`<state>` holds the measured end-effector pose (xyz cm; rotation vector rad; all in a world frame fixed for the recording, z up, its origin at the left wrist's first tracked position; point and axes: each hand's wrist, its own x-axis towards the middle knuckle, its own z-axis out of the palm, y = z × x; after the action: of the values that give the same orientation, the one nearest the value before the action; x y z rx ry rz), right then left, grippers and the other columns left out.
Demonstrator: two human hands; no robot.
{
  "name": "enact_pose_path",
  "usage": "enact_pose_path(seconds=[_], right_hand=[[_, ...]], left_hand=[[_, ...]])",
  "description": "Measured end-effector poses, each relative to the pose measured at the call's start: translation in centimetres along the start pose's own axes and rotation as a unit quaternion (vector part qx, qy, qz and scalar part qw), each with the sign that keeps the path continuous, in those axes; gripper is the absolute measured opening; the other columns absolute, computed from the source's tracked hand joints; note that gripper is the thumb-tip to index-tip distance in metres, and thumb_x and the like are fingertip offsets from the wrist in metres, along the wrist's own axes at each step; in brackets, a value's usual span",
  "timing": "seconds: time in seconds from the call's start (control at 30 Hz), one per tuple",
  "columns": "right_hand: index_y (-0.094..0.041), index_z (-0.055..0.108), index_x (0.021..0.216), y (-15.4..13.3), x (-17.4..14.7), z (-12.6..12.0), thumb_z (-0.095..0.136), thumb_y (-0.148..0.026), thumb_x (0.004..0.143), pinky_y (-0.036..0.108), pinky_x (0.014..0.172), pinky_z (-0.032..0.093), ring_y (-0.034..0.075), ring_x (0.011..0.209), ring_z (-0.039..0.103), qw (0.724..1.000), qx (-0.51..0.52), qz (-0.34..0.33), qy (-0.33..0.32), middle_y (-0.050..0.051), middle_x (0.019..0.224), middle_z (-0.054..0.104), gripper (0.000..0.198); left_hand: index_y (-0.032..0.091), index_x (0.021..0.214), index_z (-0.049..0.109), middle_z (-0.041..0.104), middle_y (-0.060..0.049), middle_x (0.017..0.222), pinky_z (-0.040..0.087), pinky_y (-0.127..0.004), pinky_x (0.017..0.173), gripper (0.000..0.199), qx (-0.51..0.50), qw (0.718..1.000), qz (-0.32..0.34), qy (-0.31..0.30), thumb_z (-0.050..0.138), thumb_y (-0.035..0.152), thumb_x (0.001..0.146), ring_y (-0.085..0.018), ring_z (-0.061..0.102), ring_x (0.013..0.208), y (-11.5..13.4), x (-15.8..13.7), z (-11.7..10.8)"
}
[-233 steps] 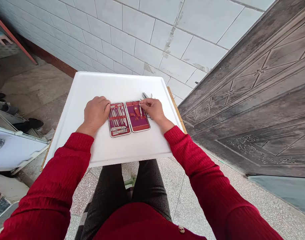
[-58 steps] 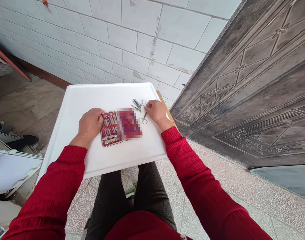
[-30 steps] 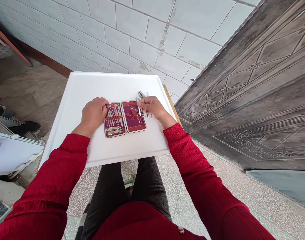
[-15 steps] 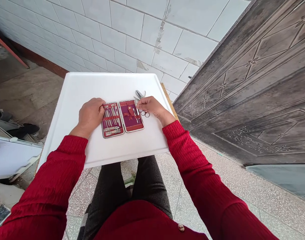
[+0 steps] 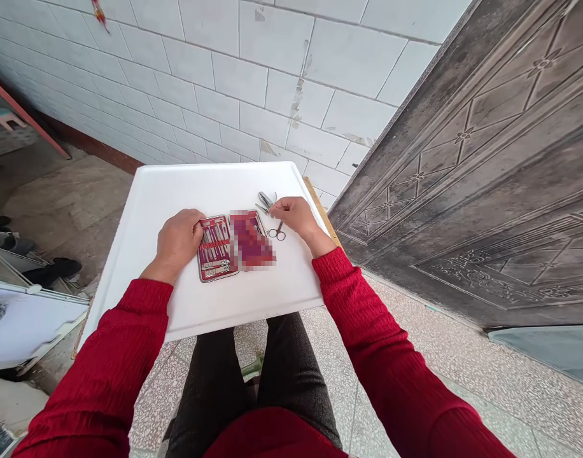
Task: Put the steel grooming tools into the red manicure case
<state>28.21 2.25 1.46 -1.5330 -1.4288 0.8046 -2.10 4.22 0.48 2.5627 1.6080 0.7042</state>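
Note:
An unfolded manicure set case (image 5: 218,278) lies on the white tabletop (image 5: 143,210). Slim metal tools and nail clippers fill its left half; a pixelated patch covers most of the right half. With its fingers curled, my left hand (image 5: 179,240) grips the left half's upper left edge. Beyond the case's right side, my right hand (image 5: 296,217) is closed in a pinch, and whatever is between the fingertips is too small to make out. Small scissors (image 5: 277,235) lie just below those fingers, their blades partly covered. Metal nippers (image 5: 265,200) rest just above the fingertips.
A white tiled wall (image 5: 253,83) rises behind the table. To the right stands a dark patterned metal door (image 5: 487,165). Shelving with dark shoes (image 5: 57,270) is at the left, and my legs (image 5: 215,375) are under the table's near edge.
My right hand has shifted slightly right and away from the case, towards the nippers. The left hand keeps its place on the case. The whole view has tilted up a little.

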Motion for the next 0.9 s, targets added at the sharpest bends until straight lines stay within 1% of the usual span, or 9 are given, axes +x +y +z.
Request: enact_pose_path(seconds=[0.07,0.17,0.33,0.47,0.57,0.67,0.73,0.83,0.9], right_hand=[[-0.019,0.064,0.064,0.3,0.4,-0.3,0.069,-0.029,0.078,0.027,0.062,0.039,0.013,0.063,0.05,0.997,-0.03,-0.006,0.069,-0.003,0.063,0.059,0.018],[-0.02,0.061,0.064,0.5,0.6,-0.5,0.066,-0.026,0.079,0.027,0.064,0.039,0.014,0.066,0.053,0.992,-0.072,0.004,0.105,-0.003,0.065,0.06,0.017],[-0.019,0.067,0.074,0.7,0.7,-0.1,0.064,-0.023,0.081,0.027,0.068,0.042,0.015,0.071,0.058,0.991,-0.087,0.032,0.097,-0.001,0.073,0.067,0.009],[-0.018,0.071,0.08,0.4,1.5,-0.3,0.065,-0.023,0.083,0.027,0.069,0.043,0.015,0.072,0.061,0.989,-0.114,0.04,0.083,0.0,0.079,0.071,0.008],[-0.017,0.073,0.084,-0.2,2.5,-0.7,0.065,-0.02,0.084,0.027,0.069,0.044,0.015,0.072,0.064,0.985,-0.155,0.049,0.063,0.002,0.086,0.075,0.008],[-0.018,0.075,0.088,-0.8,3.2,-0.8,0.064,-0.017,0.087,0.028,0.069,0.044,0.017,0.077,0.067,0.967,-0.238,0.066,0.06,0.003,0.09,0.077,0.011],[-0.019,0.074,0.089,-1.0,3.5,-0.4,0.065,-0.024,0.092,0.03,0.068,0.044,0.02,0.082,0.068,0.95,-0.296,0.079,0.06,0.006,0.093,0.078,0.011],[-0.02,0.074,0.091,-0.9,3.8,0.5,0.066,-0.038,0.096,0.031,0.069,0.045,0.024,0.089,0.07,0.925,-0.362,0.096,0.058,0.011,0.099,0.078,0.02],[-0.019,0.074,0.095,-0.9,4.1,0.9,0.066,-0.038,0.096,0.032,0.07,0.046,0.026,0.092,0.071,0.911,-0.396,0.103,0.057,0.014,0.104,0.078,0.021]], left_hand=[[0.024,0.099,0.066,0.074,-0.007,0.111,0.049,-0.038,0.08,0.025,-0.002,1.0,0.0,0.0,0.043,0.016,0.093,-0.027,0.067,0.103,0.0,-0.1,0.0],[0.024,0.1,0.066,0.074,-0.008,0.113,0.049,-0.039,0.082,0.025,-0.005,1.0,-0.002,-0.003,0.042,0.017,0.094,-0.027,0.067,0.104,0.0,-0.1,-0.1],[0.023,0.101,0.067,0.074,-0.009,0.113,0.051,-0.039,0.084,0.027,-0.003,1.0,-0.006,-0.004,0.041,0.018,0.095,-0.028,0.067,0.105,-0.1,-0.2,0.0],[0.023,0.102,0.068,0.074,-0.009,0.111,0.051,-0.04,0.087,0.027,-0.003,1.0,0.008,-0.004,0.042,0.017,0.094,-0.028,0.067,0.104,-0.1,-0.2,0.0],[0.023,0.1,0.068,0.074,-0.01,0.108,0.051,-0.041,0.087,0.028,-0.002,1.0,0.01,0.0,0.041,0.017,0.094,-0.029,0.067,0.103,0.0,-0.2,-0.1],[0.023,0.099,0.068,0.073,-0.01,0.106,0.052,-0.042,0.086,0.029,0.0,1.0,0.01,0.004,0.04,0.016,0.094,-0.029,0.067,0.102,0.1,-0.3,-0.1],[0.023,0.099,0.068,0.073,-0.009,0.107,0.052,-0.042,0.086,0.029,0.0,1.0,0.007,0.004,0.041,0.016,0.094,-0.029,0.068,0.102,0.1,-0.3,-0.1],[0.024,0.1,0.068,0.074,-0.009,0.108,0.052,-0.041,0.086,0.028,-0.004,1.0,0.005,0.004,0.042,0.016,0.093,-0.028,0.068,0.102,0.1,-0.3,-0.1],[0.024,0.1,0.068,0.074,-0.009,0.109,0.052,-0.041,0.087,0.028,-0.004,1.0,0.004,0.005,0.042,0.016,0.093,-0.028,0.068,0.102,0.1,-0.3,-0.1]])
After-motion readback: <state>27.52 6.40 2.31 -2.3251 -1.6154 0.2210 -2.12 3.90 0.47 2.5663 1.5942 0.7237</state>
